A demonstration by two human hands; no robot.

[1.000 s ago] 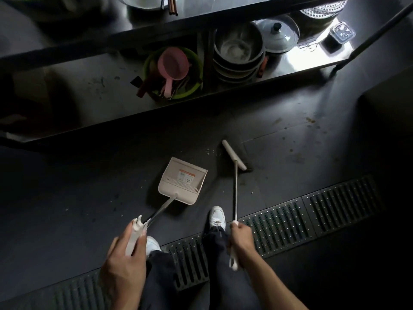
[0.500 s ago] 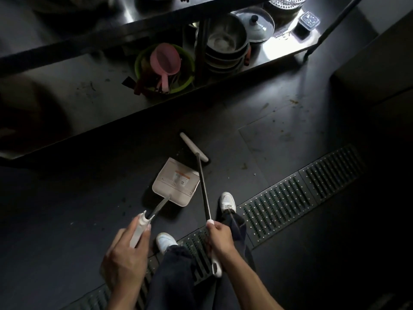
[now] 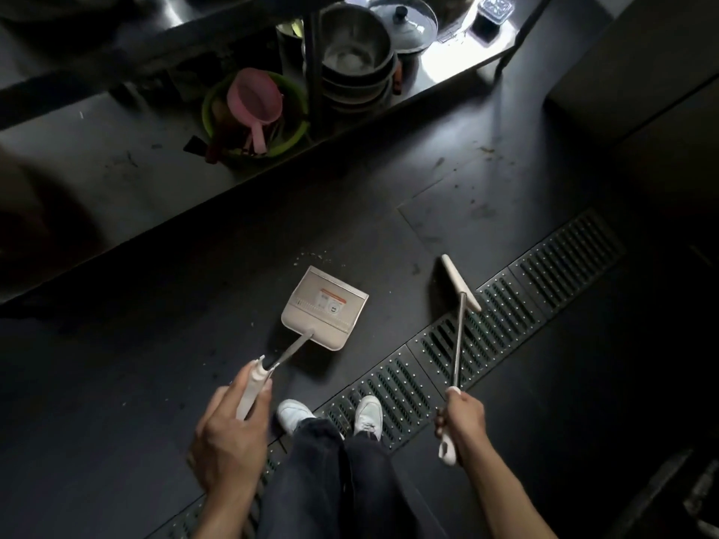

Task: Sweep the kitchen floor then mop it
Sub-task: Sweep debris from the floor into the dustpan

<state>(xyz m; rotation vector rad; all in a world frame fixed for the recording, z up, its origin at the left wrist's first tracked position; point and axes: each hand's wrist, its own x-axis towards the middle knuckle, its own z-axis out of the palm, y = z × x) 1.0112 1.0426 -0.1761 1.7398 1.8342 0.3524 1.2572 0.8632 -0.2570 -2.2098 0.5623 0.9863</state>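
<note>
A beige dustpan [image 3: 325, 307] lies flat on the dark floor [image 3: 116, 383], mouth facing the shelf. My left hand [image 3: 229, 433] grips the white grip of its long handle. My right hand [image 3: 461, 420] grips the white end of a broom's metal pole. The broom head [image 3: 460, 282] sits on the floor to the right of the dustpan, at the edge of the drain grate [image 3: 486, 332]. Pale crumbs [image 3: 311, 256] lie just beyond the dustpan's mouth.
A low steel shelf [image 3: 116, 177] runs across the top, holding a green basin [image 3: 291, 134] with a pink scoop [image 3: 255, 99], stacked metal bowls [image 3: 356, 60] and a lidded pot [image 3: 404, 21]. My feet in white shoes [image 3: 330, 416] stand at the grate. A dark cabinet [image 3: 642, 72] stands at right.
The broom head has swung right, away from the dustpan's mouth to the grate's edge. My right hand moved right with it. The dustpan stays in my left hand.
</note>
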